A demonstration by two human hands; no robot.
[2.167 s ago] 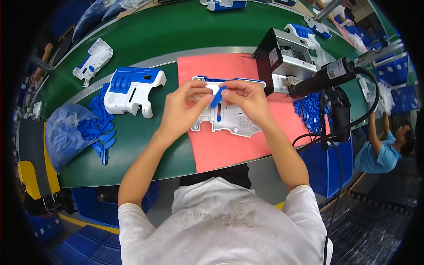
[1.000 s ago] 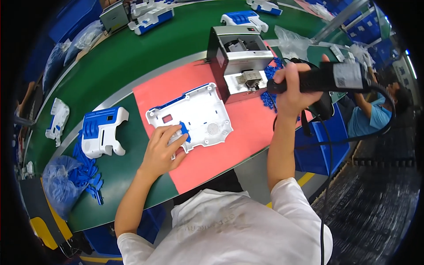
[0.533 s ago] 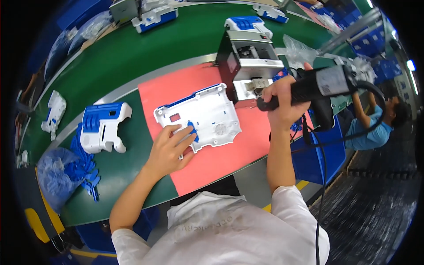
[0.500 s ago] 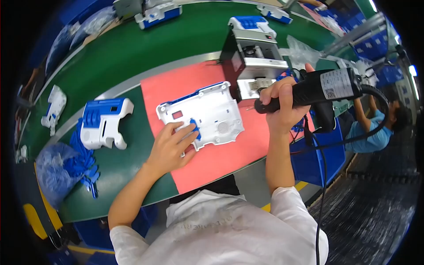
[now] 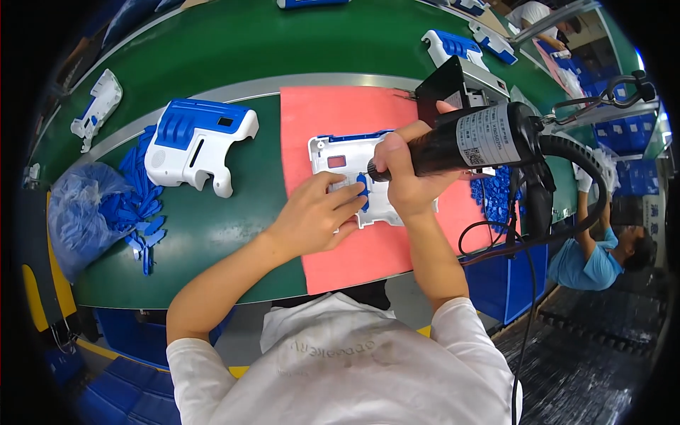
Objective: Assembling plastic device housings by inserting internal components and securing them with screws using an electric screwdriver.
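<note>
The blue strip (image 5: 363,194) lies in the white shell (image 5: 331,149), near the left edge of the pink mat (image 5: 340,265); the left hand (image 5: 316,214), half curled, touches the strip, the right hand (image 5: 411,177) grips a black power driver (image 5: 443,147)

Factory assembly line, green conveyor belt (image 5: 237,53), white-and-blue housings (image 5: 182,146), blue bins (image 5: 489,283), corded power tool (image 5: 453,145), co-worker (image 5: 588,263)

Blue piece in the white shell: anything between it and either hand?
Left hand: nothing visible; it reaches right to the blue piece. Right hand: only the black handheld tool it grips, its nose just to the piece's upper right, over the white shell. Nose contact: can't tell.
</note>
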